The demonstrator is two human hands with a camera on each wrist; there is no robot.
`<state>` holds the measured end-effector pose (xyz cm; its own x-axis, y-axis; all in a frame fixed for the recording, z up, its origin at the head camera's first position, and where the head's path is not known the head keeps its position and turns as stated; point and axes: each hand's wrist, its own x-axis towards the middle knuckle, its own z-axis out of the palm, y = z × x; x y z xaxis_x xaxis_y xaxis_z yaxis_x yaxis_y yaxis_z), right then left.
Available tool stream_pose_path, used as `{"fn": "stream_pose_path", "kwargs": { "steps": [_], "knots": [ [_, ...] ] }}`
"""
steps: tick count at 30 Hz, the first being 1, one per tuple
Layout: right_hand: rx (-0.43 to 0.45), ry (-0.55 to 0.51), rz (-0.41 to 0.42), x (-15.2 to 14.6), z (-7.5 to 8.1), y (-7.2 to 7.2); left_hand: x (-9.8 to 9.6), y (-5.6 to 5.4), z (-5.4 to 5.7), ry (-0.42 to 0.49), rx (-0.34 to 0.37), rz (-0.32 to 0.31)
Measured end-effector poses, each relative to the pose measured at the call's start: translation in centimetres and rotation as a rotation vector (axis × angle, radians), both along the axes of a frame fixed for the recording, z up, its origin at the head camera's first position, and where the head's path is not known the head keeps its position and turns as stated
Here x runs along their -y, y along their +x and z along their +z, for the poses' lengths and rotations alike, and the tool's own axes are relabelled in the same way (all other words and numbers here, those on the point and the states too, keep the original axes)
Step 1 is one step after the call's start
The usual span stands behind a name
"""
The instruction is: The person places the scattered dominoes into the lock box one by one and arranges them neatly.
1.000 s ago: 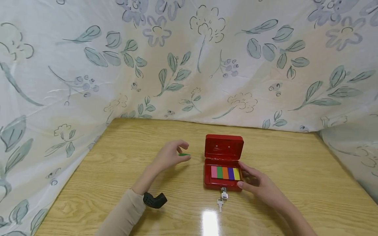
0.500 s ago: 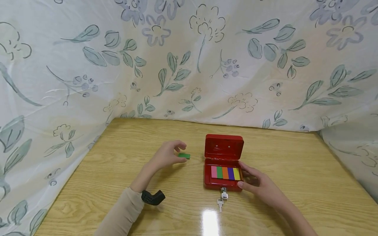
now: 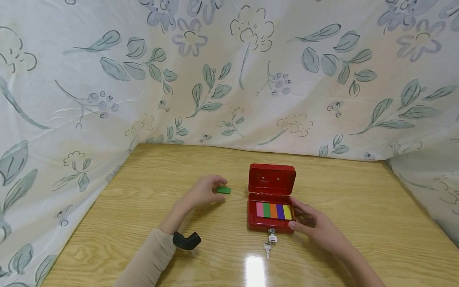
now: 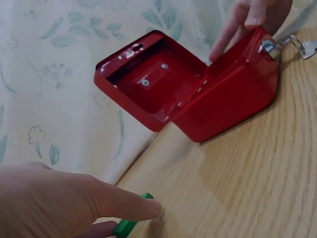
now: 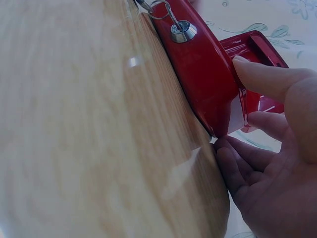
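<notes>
A red cash box (image 3: 253, 223) stands on the table with its lid (image 3: 270, 178) raised. Inside lies a row of coloured blocks: pink (image 3: 259, 209), green, orange (image 3: 273, 211), purple and yellow. My right hand (image 3: 315, 225) holds the box's right end, thumb at the front rim and fingers at the side and back corner. To the left of the box, a loose green block (image 3: 224, 190) lies flat on the table. My left hand (image 3: 204, 191) is around it, thumb and fingers spread apart. In the left wrist view, the thumb partly hides that green block (image 4: 127, 227).
A key (image 3: 272, 238) sits in the lock at the box's front, and a second key (image 3: 267, 249) hangs from its ring onto the wood. The wooden table (image 3: 150, 167) ends at a flowered cloth (image 3: 229, 99) behind. A black device (image 3: 187, 241) is on my left wrist.
The green block has gone from tilted in my left hand to flat on the table. My left thumb and fingers have parted from it. The right hand and box have stayed put.
</notes>
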<state>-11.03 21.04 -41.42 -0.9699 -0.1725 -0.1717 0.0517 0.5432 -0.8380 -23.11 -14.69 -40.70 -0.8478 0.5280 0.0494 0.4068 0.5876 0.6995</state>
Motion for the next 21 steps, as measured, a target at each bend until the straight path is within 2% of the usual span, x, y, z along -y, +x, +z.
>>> {"fn": "stream_pose_path", "kwargs": {
  "steps": [8,21],
  "knots": [
    [-0.008,0.000,0.005,-0.03,-0.13,0.00,-0.17,0.17,-0.36,0.015,0.038,-0.039],
    [-0.009,0.012,0.004,0.01,-0.21,-0.06,-0.25,0.24,-0.50,0.007,0.044,-0.065]
  ]
}}
